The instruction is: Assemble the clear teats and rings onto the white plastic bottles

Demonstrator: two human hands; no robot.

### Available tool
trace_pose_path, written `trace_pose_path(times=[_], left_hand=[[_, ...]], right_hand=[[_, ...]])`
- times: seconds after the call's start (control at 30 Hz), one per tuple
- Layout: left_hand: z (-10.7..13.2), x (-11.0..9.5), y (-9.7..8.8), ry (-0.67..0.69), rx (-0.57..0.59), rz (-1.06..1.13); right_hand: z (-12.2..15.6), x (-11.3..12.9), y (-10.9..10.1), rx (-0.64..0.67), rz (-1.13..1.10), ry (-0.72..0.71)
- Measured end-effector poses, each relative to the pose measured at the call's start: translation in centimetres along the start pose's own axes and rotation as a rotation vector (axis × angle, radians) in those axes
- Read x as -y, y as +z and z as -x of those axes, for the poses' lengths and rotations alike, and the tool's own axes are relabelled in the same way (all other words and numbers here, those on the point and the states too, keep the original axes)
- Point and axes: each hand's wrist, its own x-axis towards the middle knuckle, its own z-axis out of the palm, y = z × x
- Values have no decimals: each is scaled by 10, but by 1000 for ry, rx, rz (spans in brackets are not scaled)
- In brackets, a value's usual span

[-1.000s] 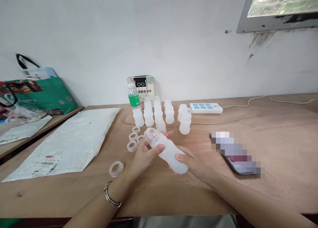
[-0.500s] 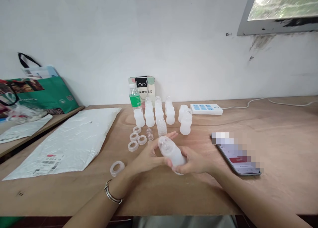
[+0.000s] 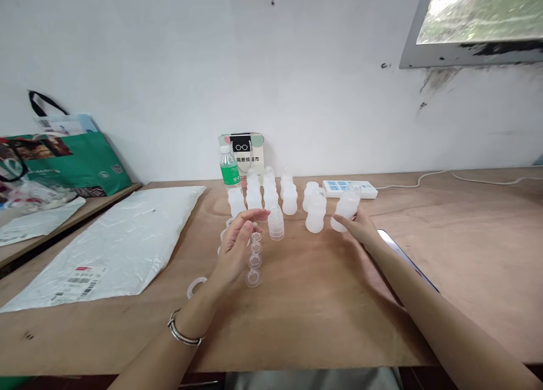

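My right hand (image 3: pixel 358 226) grips a frosted white baby bottle (image 3: pixel 347 208) with a clear cap, tilted a little at the right end of the bottle group. To its left stands a similar capped baby bottle (image 3: pixel 316 211). My left hand (image 3: pixel 237 240) is empty, its fingers apart and bent over the small parts. Beneath and beside it lie a column of clear nipples (image 3: pixel 255 260) and several translucent collar rings, partly hidden by the hand. One ring (image 3: pixel 195 285) sits by my left wrist. Close to my left fingertips is a stack of clear caps (image 3: pixel 276 225).
More white bottles (image 3: pixel 254 197) stand in rows behind. Further back are a green-labelled water bottle (image 3: pixel 229 166), a paper bag (image 3: pixel 254 152) and a power strip (image 3: pixel 369 191). A white mailer (image 3: pixel 139 237) lies left; a phone (image 3: pixel 403 254) is partly behind my right arm.
My right hand has carried the bottle away to the right, beside the other capped bottle. My left hand has let go of it and moved left, and the column of nipples now shows.
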Motion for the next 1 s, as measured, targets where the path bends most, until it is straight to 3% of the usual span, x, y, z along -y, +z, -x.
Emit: trace_pose_path(times=[0.17, 0.3, 0.43, 0.53, 0.6, 0.7, 0.8, 0.83, 1.0], left_hand=[[-2, -7, 0, -90, -53, -69], [-4, -13, 0, -80, -87, -128], [-5, -18, -2, -101, -128, -200], [-7, -20, -2, -161, -165, -222], [-8, -20, -3, -186, -189, -223], [-10, -17, -4, -176, -211, -236], [-11, -15, -7, -162, -216, -262], [-11, -14, -8, -164, -219, -268], [-12, -11, -11, -124, -227, -254]], right_hand=[[-14, -5, 8, 142, 67, 40], [-17, -7, 14, 197, 102, 39], [-14, -12, 8, 164, 156, 56], [-3, -5, -5, 60, 196, 27], [7, 8, -10, -53, 207, -101], [15, 43, -4, -176, 241, -528], [1, 83, 20, 26, 553, -704], [-8, 94, 30, 132, 745, -695], [-53, 117, 80, 314, 981, -640]])
